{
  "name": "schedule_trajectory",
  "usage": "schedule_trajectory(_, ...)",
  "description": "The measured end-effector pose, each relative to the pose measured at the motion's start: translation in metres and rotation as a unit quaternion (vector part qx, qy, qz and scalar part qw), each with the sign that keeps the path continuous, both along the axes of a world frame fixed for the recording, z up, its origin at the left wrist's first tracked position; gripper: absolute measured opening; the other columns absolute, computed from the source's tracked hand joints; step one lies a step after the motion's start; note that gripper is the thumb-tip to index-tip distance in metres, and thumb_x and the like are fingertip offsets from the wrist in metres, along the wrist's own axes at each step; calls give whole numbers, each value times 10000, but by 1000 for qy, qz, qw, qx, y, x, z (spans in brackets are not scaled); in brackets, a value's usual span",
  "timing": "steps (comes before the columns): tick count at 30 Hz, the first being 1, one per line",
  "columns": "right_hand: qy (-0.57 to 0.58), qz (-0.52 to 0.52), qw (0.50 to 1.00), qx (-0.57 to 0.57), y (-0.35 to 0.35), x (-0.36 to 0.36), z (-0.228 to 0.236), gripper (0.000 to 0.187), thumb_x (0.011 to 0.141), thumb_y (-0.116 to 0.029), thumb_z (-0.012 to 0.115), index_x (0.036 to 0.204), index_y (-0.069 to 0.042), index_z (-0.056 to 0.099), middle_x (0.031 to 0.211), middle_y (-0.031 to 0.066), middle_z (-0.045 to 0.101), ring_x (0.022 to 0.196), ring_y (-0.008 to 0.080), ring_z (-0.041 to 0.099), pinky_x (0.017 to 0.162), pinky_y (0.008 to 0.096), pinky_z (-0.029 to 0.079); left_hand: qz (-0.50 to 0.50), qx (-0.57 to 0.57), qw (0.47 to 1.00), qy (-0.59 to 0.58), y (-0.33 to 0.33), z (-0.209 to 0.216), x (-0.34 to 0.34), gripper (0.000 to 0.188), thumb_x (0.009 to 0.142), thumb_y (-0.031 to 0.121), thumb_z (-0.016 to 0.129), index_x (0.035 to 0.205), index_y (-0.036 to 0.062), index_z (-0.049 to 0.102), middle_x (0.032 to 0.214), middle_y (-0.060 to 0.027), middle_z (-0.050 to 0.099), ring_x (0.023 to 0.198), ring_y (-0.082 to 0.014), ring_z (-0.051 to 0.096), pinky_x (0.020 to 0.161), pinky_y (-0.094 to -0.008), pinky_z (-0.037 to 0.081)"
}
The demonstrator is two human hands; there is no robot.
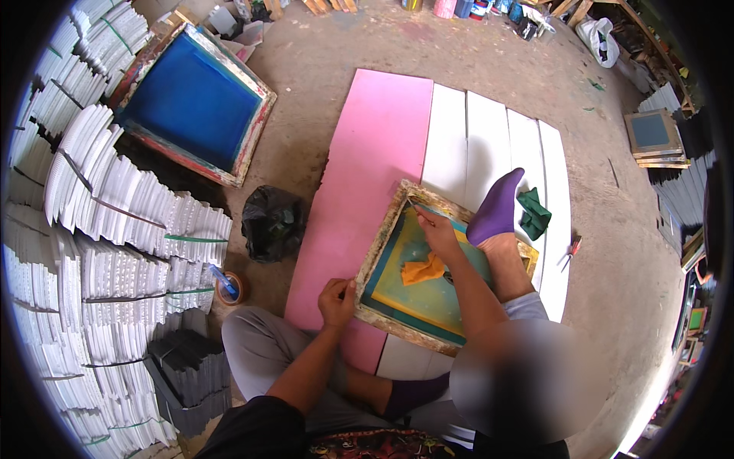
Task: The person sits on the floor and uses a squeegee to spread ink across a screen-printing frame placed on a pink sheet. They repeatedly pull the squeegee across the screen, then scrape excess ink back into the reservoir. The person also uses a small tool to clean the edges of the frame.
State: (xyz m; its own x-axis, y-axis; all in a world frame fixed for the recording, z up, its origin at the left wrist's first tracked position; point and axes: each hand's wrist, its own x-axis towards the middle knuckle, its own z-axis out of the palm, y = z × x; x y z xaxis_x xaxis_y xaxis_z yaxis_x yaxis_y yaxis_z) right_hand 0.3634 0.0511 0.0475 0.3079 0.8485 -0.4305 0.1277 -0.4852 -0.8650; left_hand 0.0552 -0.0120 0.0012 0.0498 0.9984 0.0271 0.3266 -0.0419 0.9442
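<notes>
A wooden-framed printing screen (367, 287) lies tilted on the boards in front of me, its mesh yellow-green with blue-green borders. My left hand (336, 303) is closed at the left edge of the frame, thumb and fingers pinching the wood. Over the far left inner corner, my right hand (437, 232) is closed, with a thin thing I cannot make out pointing from its fingers to the corner. An orange cloth (422, 269) lies crumpled on the mesh, below my right hand. My purple-socked foot (497, 210) rests at the frame's far right side.
The screen lies on a pink board (378, 130) and white boards (447, 138). A green cloth (534, 213) and a red-handled tool (572, 251) are to the right. At left are a black plastic bag (274, 222), a blue screen (195, 99) and bundled white sheets (122, 183).
</notes>
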Motion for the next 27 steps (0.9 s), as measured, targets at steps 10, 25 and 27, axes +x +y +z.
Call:
schedule_trajectory(10, 294, -72, 943, -139, 3, 4, 28, 408, 1109, -322, 528, 1509, -272, 589, 738, -39, 542, 565, 87, 446, 445, 293, 356, 10, 1, 1000, 6, 0, 7, 1, 157, 938, 128, 754, 983, -17, 790, 851, -83, 698, 708, -174, 657, 667, -293, 530)
schedule_trajectory(25, -324, 51, 945, 2, 6, -5, 37, 379, 1035, -351, 567, 1384, -246, 674, 1213, 166, 737, 1142, 375, 691, 986, 475, 539, 13, 2, 1000, 3, 1, 4, 4, 159, 929, 149, 772, 992, 6, 802, 833, -81, 699, 680, -177, 657, 640, -294, 525)
schedule_trajectory(27, -341, 59, 938, -19, 8, -10, 46, 369, 1033, -349, 571, 1367, -243, 688, 1205, 166, 740, 1139, 368, 695, 978, 470, 547, 15, 11, 1000, -6, 1, 3, 4, 158, 928, 148, 774, 995, 9, 803, 830, -80, 699, 678, -171, 653, 637, -293, 522)
